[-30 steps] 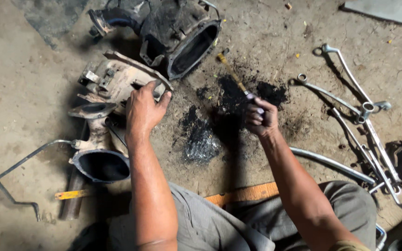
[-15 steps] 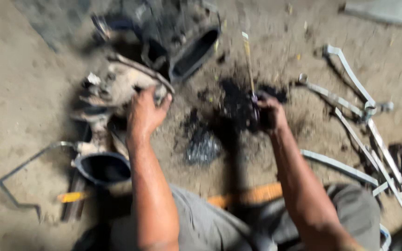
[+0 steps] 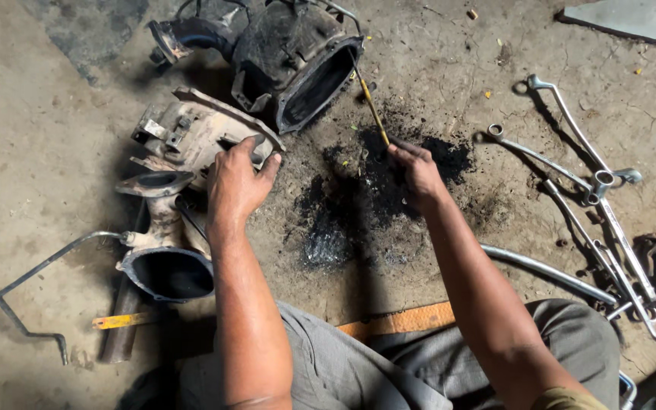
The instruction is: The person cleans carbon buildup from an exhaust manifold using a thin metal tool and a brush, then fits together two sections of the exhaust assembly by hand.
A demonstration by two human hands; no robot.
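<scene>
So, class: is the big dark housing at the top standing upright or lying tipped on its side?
Tipped on its side. The dark housing lies on the concrete floor with its oval open mouth facing sideways toward the oily patch, not upward.

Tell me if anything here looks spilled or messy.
Yes: a black, oily-looking stain spreads over the concrete floor between the two hands, just below the dark housing. Its lower part glistens as if wet.
</scene>
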